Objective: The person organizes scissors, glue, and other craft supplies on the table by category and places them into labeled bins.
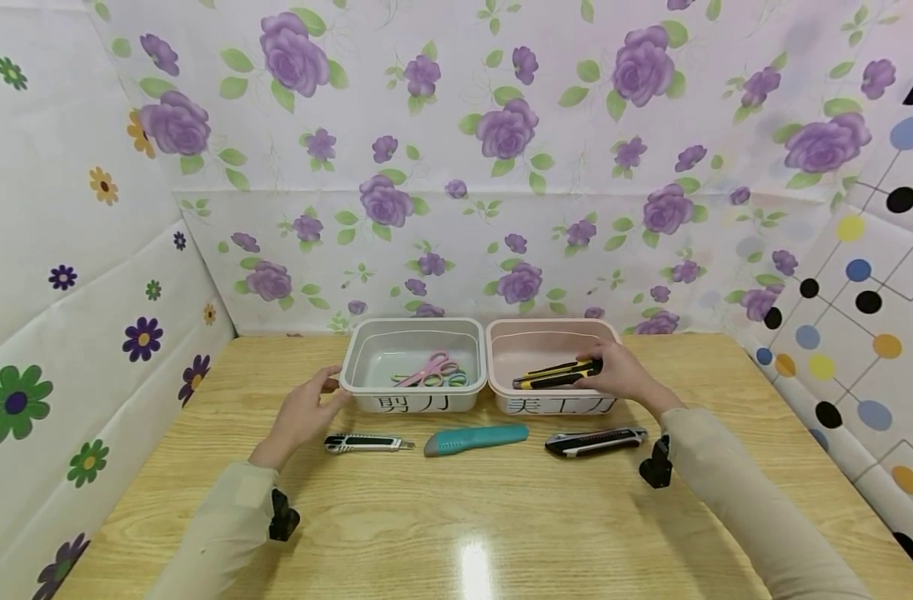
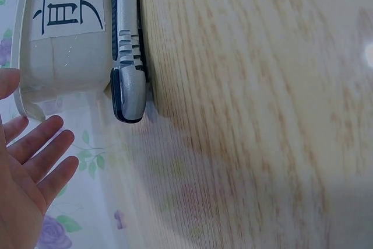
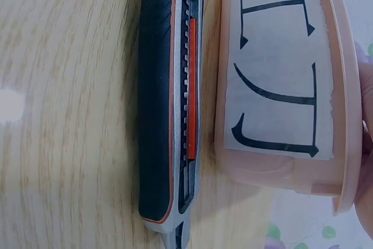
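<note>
My right hand (image 1: 618, 372) reaches over the right rim of the pink bin (image 1: 554, 329), fingers gripping the end of a yellow-and-black utility knife (image 1: 557, 369). Another yellow-and-black knife shape (image 1: 549, 382) overlaps it just below, inside the bin. My left hand (image 1: 303, 415) is at the left end of the grey-white bin (image 1: 414, 323), its fingers extended and fingertips right at the rim. Pink-handled scissors (image 1: 428, 369) lie in that bin with green and blue ones. In the left wrist view the fingers are spread beside the bin (image 2: 70, 62).
In front of the bins lie a silver-and-black utility knife (image 1: 366, 442), a teal cutter (image 1: 476, 439) and a larger black-and-silver utility knife (image 1: 595, 442). Both bins carry labels with Chinese characters. Flower-patterned sheeting (image 1: 456, 250) stands behind the wooden table (image 1: 426, 525).
</note>
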`<action>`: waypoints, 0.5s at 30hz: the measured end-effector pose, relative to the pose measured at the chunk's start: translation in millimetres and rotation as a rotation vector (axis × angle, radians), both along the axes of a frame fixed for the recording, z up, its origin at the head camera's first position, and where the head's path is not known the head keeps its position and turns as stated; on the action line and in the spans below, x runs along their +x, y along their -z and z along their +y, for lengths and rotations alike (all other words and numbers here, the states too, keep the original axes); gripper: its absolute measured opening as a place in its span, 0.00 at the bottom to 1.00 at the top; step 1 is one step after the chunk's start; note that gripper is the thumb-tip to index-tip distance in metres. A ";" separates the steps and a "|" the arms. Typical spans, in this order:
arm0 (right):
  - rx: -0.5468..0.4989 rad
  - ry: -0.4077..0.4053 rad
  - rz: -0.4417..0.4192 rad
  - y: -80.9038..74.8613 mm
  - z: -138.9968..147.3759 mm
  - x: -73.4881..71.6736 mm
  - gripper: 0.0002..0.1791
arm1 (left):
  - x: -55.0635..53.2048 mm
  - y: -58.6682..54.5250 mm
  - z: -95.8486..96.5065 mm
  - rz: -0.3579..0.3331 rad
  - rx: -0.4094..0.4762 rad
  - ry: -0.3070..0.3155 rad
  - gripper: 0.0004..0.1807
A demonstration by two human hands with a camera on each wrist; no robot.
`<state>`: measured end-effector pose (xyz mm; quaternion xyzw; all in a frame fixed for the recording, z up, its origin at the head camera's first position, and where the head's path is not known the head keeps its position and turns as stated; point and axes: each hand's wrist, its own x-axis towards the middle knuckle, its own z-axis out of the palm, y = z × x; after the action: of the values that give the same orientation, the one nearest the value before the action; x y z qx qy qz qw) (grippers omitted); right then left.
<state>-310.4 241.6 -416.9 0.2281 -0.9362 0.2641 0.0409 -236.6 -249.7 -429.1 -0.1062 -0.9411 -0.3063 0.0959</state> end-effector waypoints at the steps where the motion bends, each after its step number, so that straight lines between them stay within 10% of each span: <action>1: -0.010 -0.002 -0.003 -0.6 0.0 0.6 0.26 | 0.0 0.1 -0.1 -0.001 -0.001 -0.001 0.30; 15: -0.114 -0.035 -0.035 -12.6 5.1 10.2 0.25 | -0.1 0.0 -0.5 0.004 -0.013 0.006 0.30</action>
<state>-300.1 246.7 -404.3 0.2368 -0.9161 0.3218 0.0327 -236.7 -250.1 -429.0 -0.1100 -0.9426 -0.3001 0.0960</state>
